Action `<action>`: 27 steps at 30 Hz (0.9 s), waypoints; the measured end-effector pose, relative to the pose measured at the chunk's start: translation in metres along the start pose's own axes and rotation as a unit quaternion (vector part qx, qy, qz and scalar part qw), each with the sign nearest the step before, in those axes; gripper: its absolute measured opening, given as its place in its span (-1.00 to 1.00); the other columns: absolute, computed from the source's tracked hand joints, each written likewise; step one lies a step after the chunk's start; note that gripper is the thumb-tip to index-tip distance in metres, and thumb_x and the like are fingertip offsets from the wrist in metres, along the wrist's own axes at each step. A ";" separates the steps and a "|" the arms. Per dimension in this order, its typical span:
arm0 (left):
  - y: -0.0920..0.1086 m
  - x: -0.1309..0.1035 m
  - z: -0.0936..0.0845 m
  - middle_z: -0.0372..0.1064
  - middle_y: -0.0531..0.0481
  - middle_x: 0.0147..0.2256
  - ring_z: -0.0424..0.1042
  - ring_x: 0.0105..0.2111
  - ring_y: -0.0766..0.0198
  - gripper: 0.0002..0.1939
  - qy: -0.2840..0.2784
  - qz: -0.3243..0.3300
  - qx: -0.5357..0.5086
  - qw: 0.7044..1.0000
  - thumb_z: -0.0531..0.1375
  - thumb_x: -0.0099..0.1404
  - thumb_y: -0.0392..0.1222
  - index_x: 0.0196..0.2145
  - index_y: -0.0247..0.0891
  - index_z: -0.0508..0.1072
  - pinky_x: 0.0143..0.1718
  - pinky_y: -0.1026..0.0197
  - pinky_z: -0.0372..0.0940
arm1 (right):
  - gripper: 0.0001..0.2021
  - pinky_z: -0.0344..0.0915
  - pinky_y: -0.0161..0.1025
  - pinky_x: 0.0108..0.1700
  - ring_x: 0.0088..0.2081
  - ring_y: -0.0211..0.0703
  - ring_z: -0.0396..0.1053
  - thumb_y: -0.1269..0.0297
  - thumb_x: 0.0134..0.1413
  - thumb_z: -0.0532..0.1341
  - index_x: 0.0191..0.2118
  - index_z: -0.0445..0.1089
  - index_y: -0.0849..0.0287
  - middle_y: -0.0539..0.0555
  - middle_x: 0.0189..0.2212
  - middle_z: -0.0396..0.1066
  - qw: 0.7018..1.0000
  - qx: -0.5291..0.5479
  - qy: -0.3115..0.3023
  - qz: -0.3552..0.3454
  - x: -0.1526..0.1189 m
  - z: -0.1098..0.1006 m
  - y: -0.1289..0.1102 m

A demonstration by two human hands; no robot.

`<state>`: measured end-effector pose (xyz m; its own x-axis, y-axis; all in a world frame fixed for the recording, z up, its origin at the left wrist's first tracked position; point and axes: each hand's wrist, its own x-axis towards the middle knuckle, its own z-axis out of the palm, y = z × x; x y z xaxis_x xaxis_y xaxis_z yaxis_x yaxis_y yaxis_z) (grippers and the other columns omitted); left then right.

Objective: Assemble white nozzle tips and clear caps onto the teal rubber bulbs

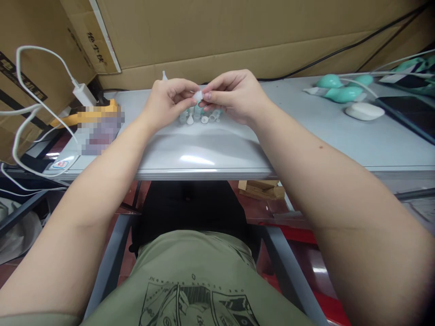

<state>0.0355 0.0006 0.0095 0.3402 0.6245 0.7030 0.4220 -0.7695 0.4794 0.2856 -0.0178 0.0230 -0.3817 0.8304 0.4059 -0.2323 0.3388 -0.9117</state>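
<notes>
Fingertips of your left hand (168, 100) and right hand (233, 96) pinch one small white cap (197, 95); grip it squarely above the far pile of small parts (200, 117).

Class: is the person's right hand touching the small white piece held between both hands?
Touching: the head view shows right hand fingertips pinching the small white piece.

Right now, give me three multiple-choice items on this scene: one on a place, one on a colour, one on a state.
1. Where are the small parts?
A. on the table under the hands
B. on the floor
C. on the cardboard

2. What colour are the bulbs at far right?
A. red
B. teal
C. black

3. How is the white piece held?
A. lying loose
B. in the left hand only
C. pinched between both hands

Key: 1 A, they sit on the table; 2 B, teal; 3 C, left hand and right hand fingertips meet on it.
</notes>
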 end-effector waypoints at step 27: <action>0.003 0.003 -0.008 0.74 -0.10 -0.29 0.78 -0.16 -0.02 -0.53 -0.036 0.037 0.052 0.997 0.50 0.61 0.34 -0.28 -0.07 0.74 0.03 -0.05 0.66 | -0.58 0.82 -0.40 -0.09 -0.29 -0.19 0.73 0.84 0.54 0.55 -0.31 0.81 0.22 0.15 -0.28 0.81 0.993 0.071 -0.023 0.087 -0.001 0.001 -0.007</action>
<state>0.0311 -0.0012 0.0173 0.4320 0.5774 0.6928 0.4767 -0.7983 0.3680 0.2871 -0.0215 0.0294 -0.4673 0.8482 0.2493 -0.2826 0.1239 -0.9512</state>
